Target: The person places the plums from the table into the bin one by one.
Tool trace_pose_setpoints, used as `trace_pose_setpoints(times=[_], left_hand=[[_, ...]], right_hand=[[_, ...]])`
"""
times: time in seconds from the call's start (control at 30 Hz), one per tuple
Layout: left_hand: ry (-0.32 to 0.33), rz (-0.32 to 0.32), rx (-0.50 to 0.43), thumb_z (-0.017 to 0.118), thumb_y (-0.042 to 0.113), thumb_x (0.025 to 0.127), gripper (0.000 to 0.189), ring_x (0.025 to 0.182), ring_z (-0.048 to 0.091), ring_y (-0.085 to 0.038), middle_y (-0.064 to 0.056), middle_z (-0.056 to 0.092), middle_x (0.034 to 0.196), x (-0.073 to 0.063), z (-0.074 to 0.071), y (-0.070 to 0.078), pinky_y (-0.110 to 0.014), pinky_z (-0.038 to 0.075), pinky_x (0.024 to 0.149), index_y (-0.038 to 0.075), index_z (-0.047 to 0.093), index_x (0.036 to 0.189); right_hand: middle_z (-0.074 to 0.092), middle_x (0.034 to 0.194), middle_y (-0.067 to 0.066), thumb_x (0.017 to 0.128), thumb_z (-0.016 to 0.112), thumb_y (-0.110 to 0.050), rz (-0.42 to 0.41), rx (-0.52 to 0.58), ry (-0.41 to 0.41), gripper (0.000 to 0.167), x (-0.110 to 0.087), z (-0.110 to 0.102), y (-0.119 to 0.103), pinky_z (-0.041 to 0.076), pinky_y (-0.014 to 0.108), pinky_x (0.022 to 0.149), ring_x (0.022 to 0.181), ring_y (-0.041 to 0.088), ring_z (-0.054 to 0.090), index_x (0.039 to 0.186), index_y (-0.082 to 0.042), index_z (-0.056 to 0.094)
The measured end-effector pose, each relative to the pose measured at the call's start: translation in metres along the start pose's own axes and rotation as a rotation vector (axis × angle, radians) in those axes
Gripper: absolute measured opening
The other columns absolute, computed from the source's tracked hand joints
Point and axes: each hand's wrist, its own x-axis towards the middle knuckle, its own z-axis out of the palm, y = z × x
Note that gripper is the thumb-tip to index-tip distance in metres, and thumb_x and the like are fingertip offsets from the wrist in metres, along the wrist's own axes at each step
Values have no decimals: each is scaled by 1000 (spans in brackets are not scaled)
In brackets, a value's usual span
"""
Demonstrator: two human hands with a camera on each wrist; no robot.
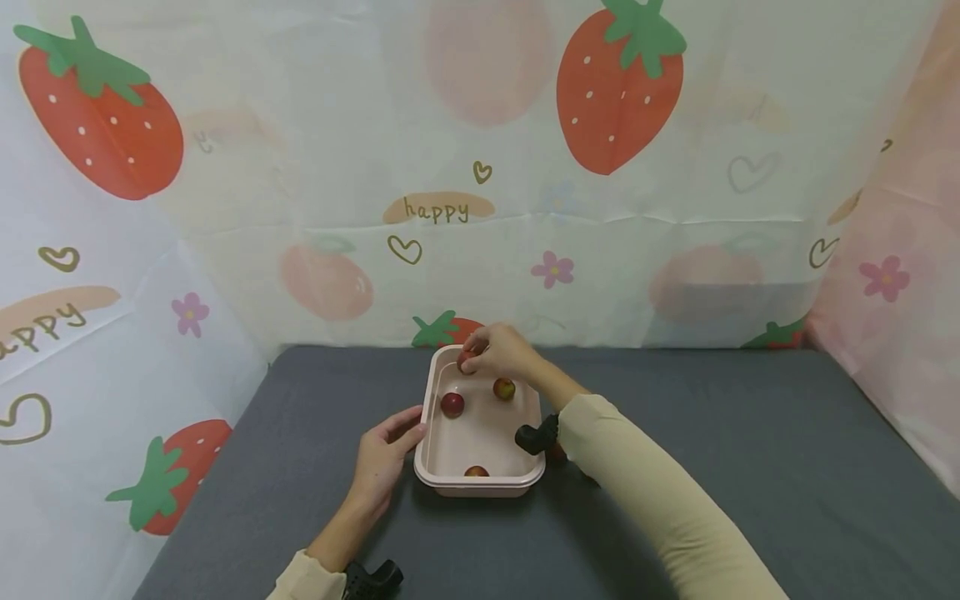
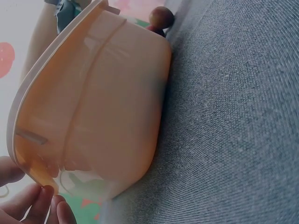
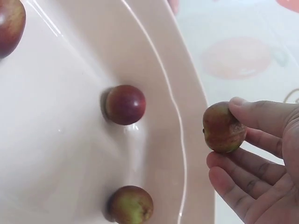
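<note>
A pale pink plastic basin [image 1: 480, 481] stands on the grey cloth. My left hand [image 1: 384, 458] holds its left rim, the thumb on top and fingers lower down, as the left wrist view shows. My right hand [image 1: 504, 352] is over the basin's far end and pinches a small red-green plum [image 3: 224, 127] between thumb and fingers at the far wall. Inside the basin lie a dark red plum [image 1: 452, 406], a greenish-red plum [image 1: 504, 388] and another plum [image 1: 476, 472] against the near wall, partly hidden by the rim.
Beyond the basin in the left wrist view, a brownish-red plum [image 2: 161, 17] and part of another lie on the grey cloth [image 1: 720, 450]. The right forearm mostly covers them in the head view. Strawberry-printed curtains [image 1: 337, 167] hang behind and at both sides.
</note>
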Motion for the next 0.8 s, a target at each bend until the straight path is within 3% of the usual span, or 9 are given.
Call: trace_pose_setpoints(times=[0.4, 0.8], left_hand=[[-13, 5, -2, 65, 11, 93, 38, 115, 58, -22, -18, 63, 129, 0, -1, -1, -23, 51, 92, 2, 61, 129], [-13, 3, -10, 65, 11, 93, 37, 115, 58, -21, -18, 63, 129, 1, -1, -2, -19, 51, 89, 3, 61, 129]], right_hand=[[72, 104, 7, 84, 76, -20, 72, -81, -47, 24, 5, 14, 4, 52, 35, 87, 99, 21, 63, 103, -7, 71], [71, 92, 5, 84, 76, -17, 79, -67, -55, 20, 6, 23, 6, 47, 26, 69, 79, 15, 58, 100, -6, 72]])
